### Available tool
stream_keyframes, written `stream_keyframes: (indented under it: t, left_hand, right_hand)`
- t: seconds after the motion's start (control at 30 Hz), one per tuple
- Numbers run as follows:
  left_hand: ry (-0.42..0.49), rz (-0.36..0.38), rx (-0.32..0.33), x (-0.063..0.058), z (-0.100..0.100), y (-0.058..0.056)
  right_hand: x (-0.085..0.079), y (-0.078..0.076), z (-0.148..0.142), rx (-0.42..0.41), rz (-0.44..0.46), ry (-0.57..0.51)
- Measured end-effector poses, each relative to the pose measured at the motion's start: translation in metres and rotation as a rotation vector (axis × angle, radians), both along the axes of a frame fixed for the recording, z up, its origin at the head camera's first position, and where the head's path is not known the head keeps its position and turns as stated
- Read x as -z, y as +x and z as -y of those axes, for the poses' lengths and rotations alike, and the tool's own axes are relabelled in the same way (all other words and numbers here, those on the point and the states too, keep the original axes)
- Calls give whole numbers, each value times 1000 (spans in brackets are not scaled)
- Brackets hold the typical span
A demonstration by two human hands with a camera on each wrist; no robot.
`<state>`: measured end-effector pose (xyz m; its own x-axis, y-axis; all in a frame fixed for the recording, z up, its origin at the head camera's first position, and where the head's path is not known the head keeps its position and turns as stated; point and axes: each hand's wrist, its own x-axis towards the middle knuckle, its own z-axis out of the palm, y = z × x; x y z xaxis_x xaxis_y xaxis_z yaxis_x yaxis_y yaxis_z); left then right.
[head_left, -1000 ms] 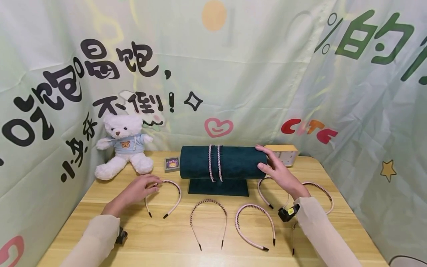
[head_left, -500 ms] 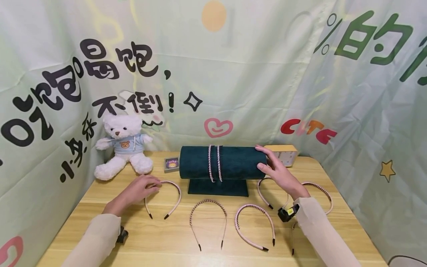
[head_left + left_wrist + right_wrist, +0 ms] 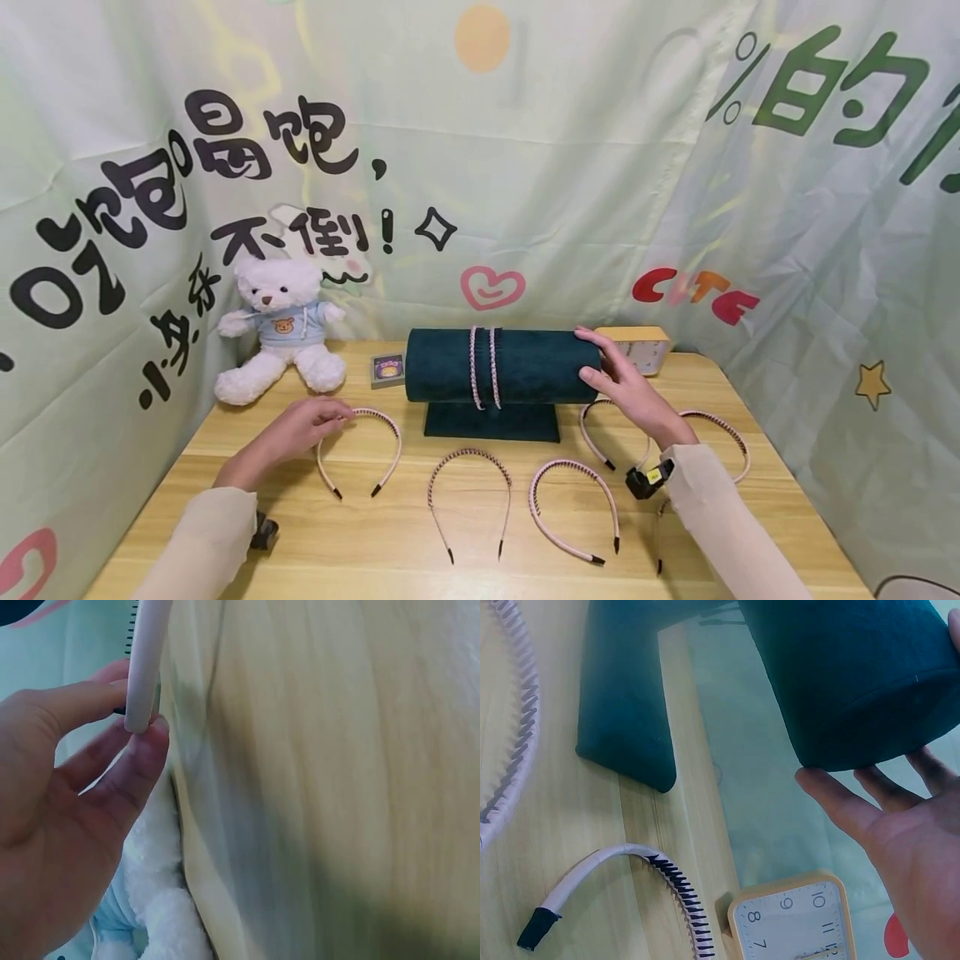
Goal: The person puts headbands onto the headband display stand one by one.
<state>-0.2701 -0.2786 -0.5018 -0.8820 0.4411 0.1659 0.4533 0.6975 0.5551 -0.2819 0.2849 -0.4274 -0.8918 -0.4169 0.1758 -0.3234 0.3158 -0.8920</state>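
Near the teddy, my left hand (image 3: 300,433) pinches the top of a pale pink headband (image 3: 398,437) between thumb and fingers. The left wrist view shows the same headband (image 3: 147,664), with a row of small dark teeth on its inner side. My right hand (image 3: 633,396) touches the right end of a dark green velvet headband stand (image 3: 540,367). Its fingers (image 3: 840,806) reach out fairly straight to the roll's rim in the right wrist view. Two braided headbands (image 3: 493,367) sit side by side around the middle of the roll.
Other headbands lie on the wooden table: a thin patterned one (image 3: 468,452), a pink one (image 3: 573,463), and several at the right, partly hidden by my arm. A white teddy bear (image 3: 273,358), small picture box (image 3: 387,372) and yellow clock (image 3: 648,348) stand at the back.
My left hand has shifted slightly left and toward me, and the headband it pinches has moved with it. My right hand stays at the stand's end.
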Motion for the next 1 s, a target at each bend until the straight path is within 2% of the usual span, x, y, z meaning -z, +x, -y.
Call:
stream_keyframes:
  t: [0.23, 0.47, 0.7, 1.0]
  left_hand:
    - [-2, 54, -19, 0, 10, 3]
    - [26, 141, -23, -1, 20, 7]
    - [17, 156, 11, -1, 29, 10]
    - [62, 200, -46, -4, 35, 17]
  right_hand:
    - [0, 0, 0, 0, 1, -2]
    - [1, -1, -1, 1, 9, -1]
    - [1, -2, -1, 1, 12, 4]
    - [0, -1, -1, 5, 17, 8]
